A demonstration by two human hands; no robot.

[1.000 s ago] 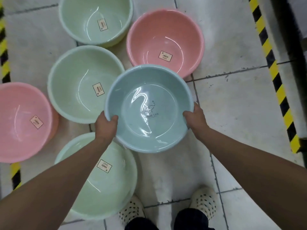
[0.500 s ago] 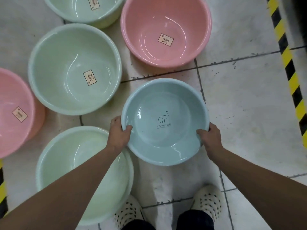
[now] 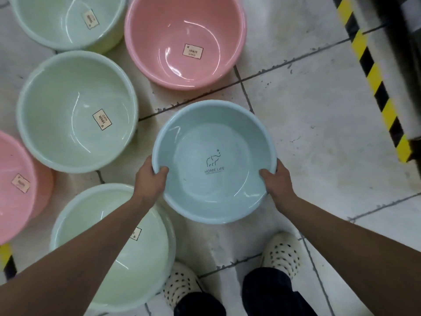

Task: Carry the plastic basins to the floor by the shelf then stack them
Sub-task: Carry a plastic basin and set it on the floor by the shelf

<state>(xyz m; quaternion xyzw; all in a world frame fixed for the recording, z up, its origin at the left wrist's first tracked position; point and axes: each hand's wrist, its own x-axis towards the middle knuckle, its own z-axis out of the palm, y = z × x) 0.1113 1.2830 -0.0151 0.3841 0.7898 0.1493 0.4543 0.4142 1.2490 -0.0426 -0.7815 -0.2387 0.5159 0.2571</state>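
While both hands hold it, item one, the blue basin [image 3: 216, 192], sits over the white tiled floor [image 3: 314, 137]; whether its base touches the tiles cannot be told.

- Blue basin: round, shallow, glossy plastic with a rolled rim. An elephant outline and "HOME LIFE" are printed on the inner base.
- Left hand [image 3: 149, 180]: grip pinching the basin's left rim, thumb hooked inside, the other fingers hidden beneath.
- Right hand [image 3: 276, 182]: same grip on the right rim.
- Pink basin [image 3: 182, 26]: beyond the blue basin, apart from it. Deep, round and shiny, with a paper label inside.
- Large green basin [image 3: 68, 124]: left of the blue basin, near it. Pale, smooth, labelled.
- Far green basin [image 3: 57, 21]: beyond and left of the blue basin, cut off by the frame.
- Near green basin [image 3: 141, 270]: left of and nearer than the blue basin, its rim just beside the blue one and partly behind the left forearm.
- Second pink basin [image 3: 16, 201]: far left of the blue basin, half in view.
- Hazard tape [image 3: 376, 83]: yellow and black stripes on the floor, well right of the blue basin.
- Shoes [image 3: 282, 254]: cream, perforated, nearer than the blue basin.
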